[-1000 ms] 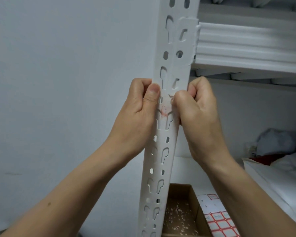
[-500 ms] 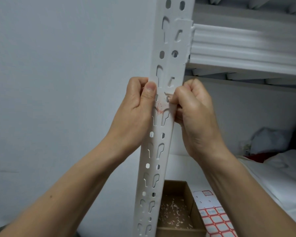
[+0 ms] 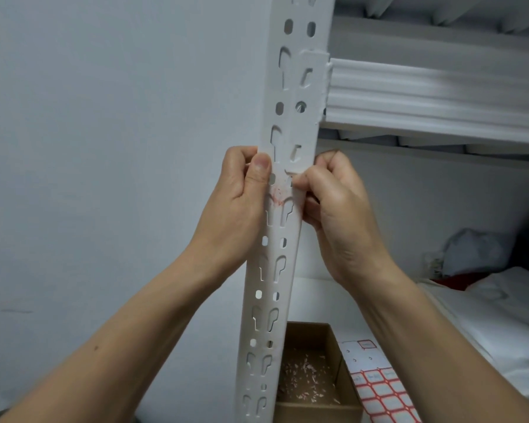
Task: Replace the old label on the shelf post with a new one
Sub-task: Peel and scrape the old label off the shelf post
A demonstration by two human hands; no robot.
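Note:
A white slotted shelf post [image 3: 290, 123] runs upright through the middle of the view. At hand height it carries reddish scraps of the old label [image 3: 278, 197], mostly scraped off. My left hand [image 3: 242, 206] grips the post's left edge, thumb pressed flat on its front just above the residue. My right hand [image 3: 338, 215] is curled against the post's right edge, fingertips pinched at the residue; whether a scrap is between them I cannot tell. A sheet of new red-bordered labels [image 3: 379, 389] lies on the shelf below.
A brown cardboard box [image 3: 315, 407] holding peeled label shreds sits behind the post's foot. A white shelf beam [image 3: 434, 96] joins the post at upper right. White fabric [image 3: 501, 315] and a bundled bag [image 3: 474, 251] lie at right. A plain wall fills the left.
Both hands stay at the same spot on the post, with the right fingertips shifting slightly at the residue. The view has tilted a little, so the post sits a bit differently in frame.

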